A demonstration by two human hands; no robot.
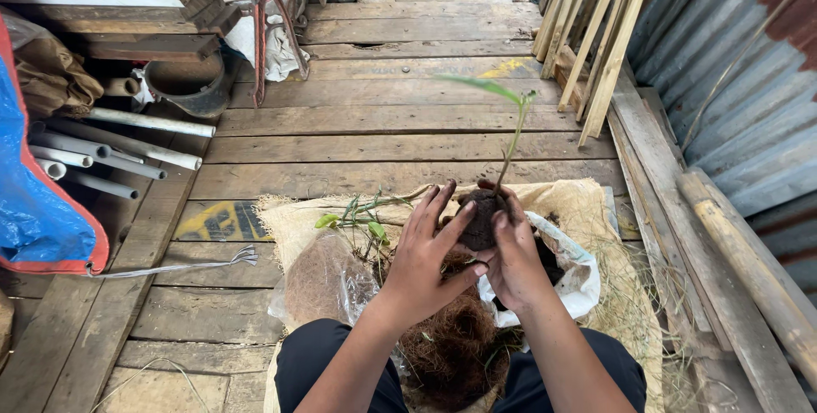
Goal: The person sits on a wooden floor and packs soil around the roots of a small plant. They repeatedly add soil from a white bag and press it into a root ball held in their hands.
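The left hand [428, 247] and the right hand [514, 253] are cupped together around a dark soil ball [479, 219]; the left lies on its near-left side with fingers spread and long, only loosely curled; the right wraps the far-right side with fingers bent more tightly; both palms press on the ball, so each hand is partly closed on it. Out of the top of the ball rises a seedling [513, 136]; its thin stem is the long axis, running upward and away from the hands with a slight lean to the right; at the tip a narrow green leaf points off to the left.

Just below the hands lies a mound of brown coconut fibre [451, 349], between the person's knees; beside the right wrist sits a white bag [580, 281] with dark soil inside; left of the left hand is a clear plastic bag of fibre [322, 281] and some loose green shoots [362, 222]. All of this rests on a burlap sack [587, 205] spread over a plank floor [383, 119]; farther left lie white pipes [128, 153] and a blue tarpaulin [34, 209]; to the right, leaning wooden slats [596, 47].
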